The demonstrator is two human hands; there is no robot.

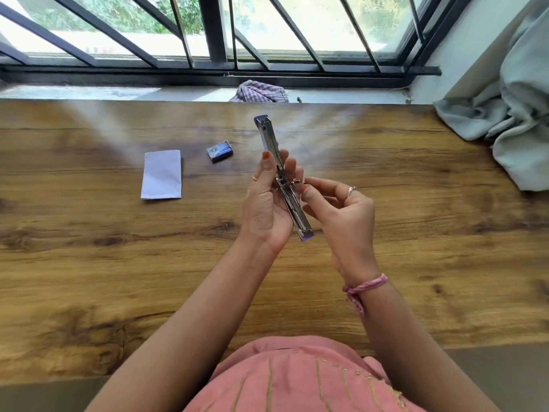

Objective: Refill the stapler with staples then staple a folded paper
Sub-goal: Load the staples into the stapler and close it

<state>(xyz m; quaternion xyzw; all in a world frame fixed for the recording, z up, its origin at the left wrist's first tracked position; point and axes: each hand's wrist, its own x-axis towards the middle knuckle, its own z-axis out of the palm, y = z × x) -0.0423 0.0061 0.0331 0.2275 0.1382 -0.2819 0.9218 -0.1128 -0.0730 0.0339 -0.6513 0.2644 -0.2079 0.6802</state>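
Stapler: You held the stapler [282, 176] swung fully open and lifted above the counter [89, 263], one blue-tipped end pointing away toward the window, the other toward you.
Left hand: Your left hand [267, 203] cradled it from the left at the hinge, fingers [289, 166] curled round the metal body.
Right hand: Your right hand [335, 206] sat just beside the hinge with its fingertips pinched together on or at a small metal part there; whether they held staples, you could not tell from this view.
Handling: It looked stiff, light and metal, probably smooth enough to slip. Opened out it was long and likely to pivot at the hinge, so your hold at the middle seemed the sound one; the open channel should stay clear for loading.
Staple box: The small blue box [219, 151] lay on the counter, well beyond your hands.
Paper: The folded paper [162, 174] lay flat to the left of the box, thin and easily creased, untouched.
Stage: Refilling seemed under way; stapling not yet begun.
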